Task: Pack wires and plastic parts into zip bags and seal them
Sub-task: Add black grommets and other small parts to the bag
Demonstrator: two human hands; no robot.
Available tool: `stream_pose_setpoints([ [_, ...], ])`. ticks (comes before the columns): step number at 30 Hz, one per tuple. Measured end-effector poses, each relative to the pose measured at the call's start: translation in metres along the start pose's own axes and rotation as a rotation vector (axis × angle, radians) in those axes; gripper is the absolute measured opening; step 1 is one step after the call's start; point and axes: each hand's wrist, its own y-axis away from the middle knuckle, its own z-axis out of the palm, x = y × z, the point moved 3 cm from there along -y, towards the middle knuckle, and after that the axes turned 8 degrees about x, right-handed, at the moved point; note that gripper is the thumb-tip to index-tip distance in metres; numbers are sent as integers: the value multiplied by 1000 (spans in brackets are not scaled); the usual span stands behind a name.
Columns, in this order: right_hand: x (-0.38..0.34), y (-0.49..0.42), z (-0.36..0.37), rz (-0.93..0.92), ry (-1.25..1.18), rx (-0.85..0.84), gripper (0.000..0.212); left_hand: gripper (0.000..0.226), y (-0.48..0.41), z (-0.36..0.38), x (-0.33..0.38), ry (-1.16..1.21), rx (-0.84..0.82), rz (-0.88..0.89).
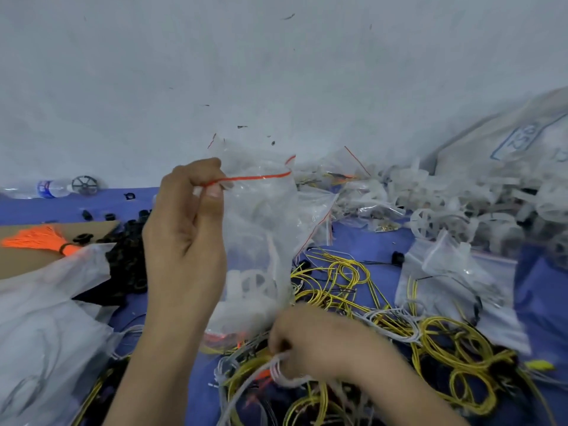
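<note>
Here left hand (184,235) pinches zip bag (261,216); right hand (322,342) grips wires (287,379) amid yellow tangle (445,342).

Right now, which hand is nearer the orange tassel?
Left. The left hand, holding the bag, is right of the tassel; the right hand is farther right and lower, gripping wires.

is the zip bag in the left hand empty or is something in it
Not empty: a white spoked plastic part shows through the lower half of the zip bag.
</note>
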Motion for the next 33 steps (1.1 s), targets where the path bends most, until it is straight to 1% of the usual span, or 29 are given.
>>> stream_pose_setpoints([
  [2,5,17,-31,-25,-104,77,10,18,-2,-2,-2,-22,4,11],
  [5,26,38,-66,-43,-242,246,37,22,-5,-5,-7,-45,-7,0],
  [6,36,44,-72,-7,-268,306,38,22,-5,-5,-9,-62,-35,-6],
  [9,72,55,-79,93,-489,445,31,19,-5,-3,-15,-112,-150,-22],
  [10,84,57,-80,135,-521,483,27,18,-5,-2,-15,-115,-183,-22],
  [12,101,61,-82,208,-518,558,23,17,-5,-1,-15,-115,-237,-20],
  [14,109,63,-85,214,-488,598,25,16,-5,-1,-13,-103,-267,-10],
  [19,118,72,-88,230,-474,612,28,14,-4,1,-8,-125,-320,30],
  [21,124,78,-87,252,-432,577,30,15,-4,2,-7,-149,-342,52],
  [22,126,81,-85,267,-373,507,31,14,-4,3,-7,-159,-349,63],
  [24,128,84,-79,315,-226,308,30,13,-3,3,-6,-164,-356,68],
  [25,126,83,-78,331,-182,258,27,13,-3,4,-6,-152,-356,60],
  [26,123,82,-79,329,-184,274,26,13,-3,4,-5,-135,-357,48],
  [28,117,79,-82,303,-204,356,25,12,-2,4,-5,-115,-361,36],
  [31,112,74,-80,334,-108,293,23,12,-2,4,-4,-130,-366,38],
  [33,115,78,-86,347,-69,370,22,13,-1,3,-2,-145,-378,53],
])
